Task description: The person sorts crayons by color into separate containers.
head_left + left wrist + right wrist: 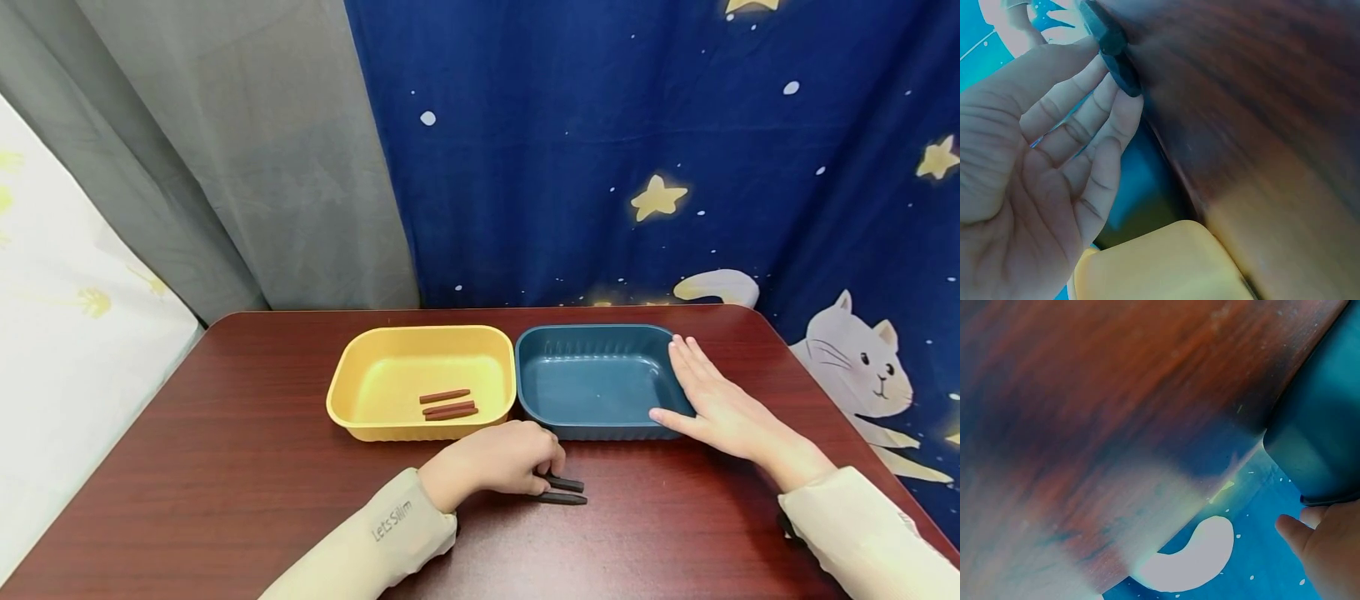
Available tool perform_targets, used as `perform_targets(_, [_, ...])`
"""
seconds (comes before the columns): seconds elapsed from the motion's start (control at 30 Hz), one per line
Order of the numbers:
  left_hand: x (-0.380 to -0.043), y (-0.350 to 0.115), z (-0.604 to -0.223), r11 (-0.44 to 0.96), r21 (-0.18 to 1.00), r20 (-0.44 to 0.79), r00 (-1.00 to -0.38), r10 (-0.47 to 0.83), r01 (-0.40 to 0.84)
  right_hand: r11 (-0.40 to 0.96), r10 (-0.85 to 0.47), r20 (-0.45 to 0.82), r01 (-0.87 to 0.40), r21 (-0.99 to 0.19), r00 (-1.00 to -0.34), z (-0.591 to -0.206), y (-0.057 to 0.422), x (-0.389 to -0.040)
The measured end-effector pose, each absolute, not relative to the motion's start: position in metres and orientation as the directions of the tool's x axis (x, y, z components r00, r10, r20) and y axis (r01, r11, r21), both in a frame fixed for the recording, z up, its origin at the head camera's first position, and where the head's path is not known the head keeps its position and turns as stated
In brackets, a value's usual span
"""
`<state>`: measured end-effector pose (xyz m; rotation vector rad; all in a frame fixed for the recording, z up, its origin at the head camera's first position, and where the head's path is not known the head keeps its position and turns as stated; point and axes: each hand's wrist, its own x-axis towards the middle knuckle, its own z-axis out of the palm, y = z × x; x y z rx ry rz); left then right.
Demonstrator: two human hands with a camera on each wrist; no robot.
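Observation:
Two black crayons (564, 498) lie side by side in front of the bins, their tapered ends pointing right. My left hand (502, 460) pinches their near ends between thumb and fingertips; the left wrist view shows the dark crayon ends (1113, 44) between them. Inside the yellow bin (420, 432) are three reddish-brown crayons (450, 412). My right hand (723, 410) rests with straight fingers along the right rim of the blue bin (585, 383), the thumb over its front corner. Only part of this hand (1329, 544) shows in the right wrist view, beside the bin's wall.
Both bins stand side by side toward the back of a reddish-brown wooden table (247, 417). Behind the table hang a grey curtain (300, 167) and a blue curtain (540, 167) with stars and a cat.

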<state>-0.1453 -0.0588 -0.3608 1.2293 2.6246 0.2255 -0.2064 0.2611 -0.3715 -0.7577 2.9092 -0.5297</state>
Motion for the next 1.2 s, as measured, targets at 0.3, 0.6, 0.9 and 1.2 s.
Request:
perform_targets(0.3, [-0.149, -0.058, -0.363, 0.650, 0.268, -0.179, -0.626, 0.759, 0.712, 0.818, -0.486, -0.004, -0.453, -0.354, -0.874, -0.370, 0.261, -0.207])
perform_targets(0.6, [-0.147, -0.059, -0.360, 0.664, 0.266, -0.191, -0.637, 0.747, 0.699, 0.815, -0.489, -0.004, -0.455, -0.358, -0.872, -0.370, 0.260, -0.209])
perform_targets(0.9, [-0.142, -0.059, -0.356, 0.637, 0.215, -0.149, -0.620, 0.771, 0.740, 0.816, -0.490, 0.002, -0.459, -0.353, -0.872, -0.369, 0.260, -0.208])
perform_targets(1.2, [-0.140, -0.056, -0.351, 0.587, 0.238, -0.101, -0.581, 0.808, 0.774, 0.816, -0.485, 0.000, -0.452, -0.360, -0.875, -0.372, 0.261, -0.208])
